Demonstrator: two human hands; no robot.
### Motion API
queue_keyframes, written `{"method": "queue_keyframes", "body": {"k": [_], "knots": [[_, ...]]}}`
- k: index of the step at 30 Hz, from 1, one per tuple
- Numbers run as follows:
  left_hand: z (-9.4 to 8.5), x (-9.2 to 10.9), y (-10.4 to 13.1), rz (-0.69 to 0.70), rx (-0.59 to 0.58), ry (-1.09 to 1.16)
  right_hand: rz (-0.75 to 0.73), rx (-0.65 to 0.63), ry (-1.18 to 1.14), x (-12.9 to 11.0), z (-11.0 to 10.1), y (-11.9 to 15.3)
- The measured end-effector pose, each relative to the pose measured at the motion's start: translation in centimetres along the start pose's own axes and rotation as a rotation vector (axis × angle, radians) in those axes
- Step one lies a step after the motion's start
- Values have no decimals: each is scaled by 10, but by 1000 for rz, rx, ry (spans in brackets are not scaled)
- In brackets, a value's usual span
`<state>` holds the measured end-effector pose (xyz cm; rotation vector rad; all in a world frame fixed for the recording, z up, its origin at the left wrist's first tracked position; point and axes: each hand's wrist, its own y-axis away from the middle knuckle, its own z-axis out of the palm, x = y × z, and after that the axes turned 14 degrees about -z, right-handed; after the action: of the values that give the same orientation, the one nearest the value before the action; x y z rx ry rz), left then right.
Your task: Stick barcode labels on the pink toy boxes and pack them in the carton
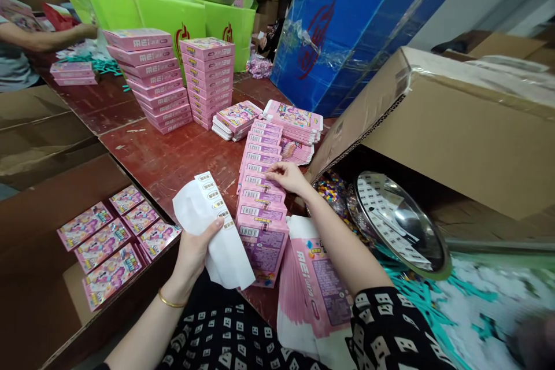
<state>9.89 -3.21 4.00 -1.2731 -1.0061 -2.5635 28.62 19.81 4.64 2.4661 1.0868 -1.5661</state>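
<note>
Our left hand (195,251) is closed on a white sticker sheet (228,257), the thumb lying flat across its face beside the column of small oval stickers and the fingers tucked out of sight behind. The sheet bends away from the grip, its loose upper left side curling outward, and we wear a gold bangle (171,300) on that wrist.

Our right hand (289,178) reaches over a row of overlapping pink and purple cartons (262,251), laid so that their barcodes show one above another. Its fingers are bent, the thumb and forefinger tips close together at the surface of a carton about midway up the row. Whether they pinch a sticker or merely press there, we cannot tell.

The row runs away from us along the red tabletop (147,153), just right of the sheet. Beneath our right forearm leans a fanned pile of flat pink cartons (323,283). Past that forearm, a steel bowl (407,214) holds strips of printed labels (381,214). Beyond the row we see two tall stacks of pink boxes (208,78), and at our left an open cardboard box (34,225) with more pink boxes inside.
</note>
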Motion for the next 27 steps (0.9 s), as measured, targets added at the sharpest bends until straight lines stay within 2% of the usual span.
{"method": "queue_keyframes", "body": {"k": [8,17,20,27], "knots": [[-1,-1,-1,-10,26,12,-105,108,42,-2,4,11],[-1,-4,-1,-31,-26,-14,-169,181,71,7,8,7],[-1,-5,3,-32,-60,-31,-176,142,66,8,6,5],[-3,-5,1,-35,-55,-21,-176,14,66,12,6,5]]}}
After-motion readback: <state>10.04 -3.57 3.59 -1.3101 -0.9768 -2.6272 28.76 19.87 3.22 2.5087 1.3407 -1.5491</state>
